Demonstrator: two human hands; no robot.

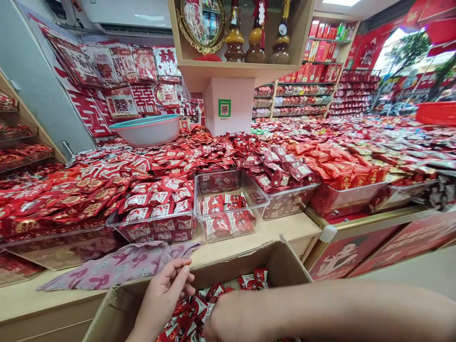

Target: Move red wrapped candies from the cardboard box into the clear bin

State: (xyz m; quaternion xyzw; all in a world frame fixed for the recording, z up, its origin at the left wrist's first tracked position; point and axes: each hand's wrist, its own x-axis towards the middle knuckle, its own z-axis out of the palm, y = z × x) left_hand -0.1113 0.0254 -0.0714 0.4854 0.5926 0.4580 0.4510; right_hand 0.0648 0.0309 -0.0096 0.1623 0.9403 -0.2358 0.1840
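Loosely heaped | red-and-white packets (194,308) | glossy, printed | inside cardboard box (285,260)

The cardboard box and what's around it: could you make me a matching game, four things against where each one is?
Things:
1. Right hand
2. Patterned cloth
3. QR code sign
4. Cardboard box

Places:
A. On the pale pillar
B. Open-topped, in front of the counter
C. Down at the loose red packets
D. Lying on the counter

Pairs: 1-C, 2-D, 3-A, 4-B
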